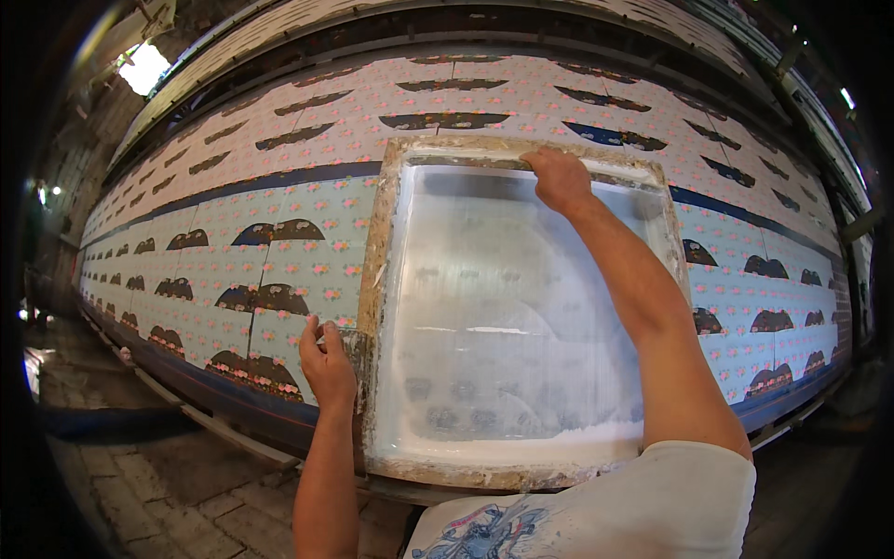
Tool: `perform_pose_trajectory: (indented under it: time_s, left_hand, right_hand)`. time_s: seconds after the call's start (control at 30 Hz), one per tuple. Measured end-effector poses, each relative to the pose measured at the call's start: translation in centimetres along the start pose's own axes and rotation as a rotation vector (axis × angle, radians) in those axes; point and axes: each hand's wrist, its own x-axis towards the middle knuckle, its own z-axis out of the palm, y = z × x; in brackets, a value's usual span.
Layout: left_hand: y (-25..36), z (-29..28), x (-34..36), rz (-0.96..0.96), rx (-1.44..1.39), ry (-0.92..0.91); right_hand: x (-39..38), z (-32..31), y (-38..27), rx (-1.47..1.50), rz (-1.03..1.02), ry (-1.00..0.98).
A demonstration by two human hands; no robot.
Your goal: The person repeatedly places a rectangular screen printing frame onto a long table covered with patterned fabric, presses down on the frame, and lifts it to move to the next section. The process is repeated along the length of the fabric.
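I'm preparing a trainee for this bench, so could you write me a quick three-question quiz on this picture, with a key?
1. Multiple choice: which hand is on the far edge of the wooden frame?
a) left
b) right
c) neither

2. Fill in: the flower pattern on the near pale-blue sheets is mainly ____.

3. True or false: the left hand is inside the frame's opening.

Key:
1. b: the right hand is on it.
2. Pink.
3. False: it is outside, beside the frame's left edge.
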Motion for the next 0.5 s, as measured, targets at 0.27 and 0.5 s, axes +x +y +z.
perform_pose_trajectory:
  time_s: [0.27,0.5]
  left_hand:
    - [-1.2,0.6,0.5,0.051,-0.019,-0.017]
    - [-0.1,0.7,1.0,0.032,-0.023,-0.060]
  right_hand:
    - [0.6,-0.2,1.8,0.008,-0.044,-0.028]
    - [0.9,-4.0,1.6,0.055,-0.023,-0.291]
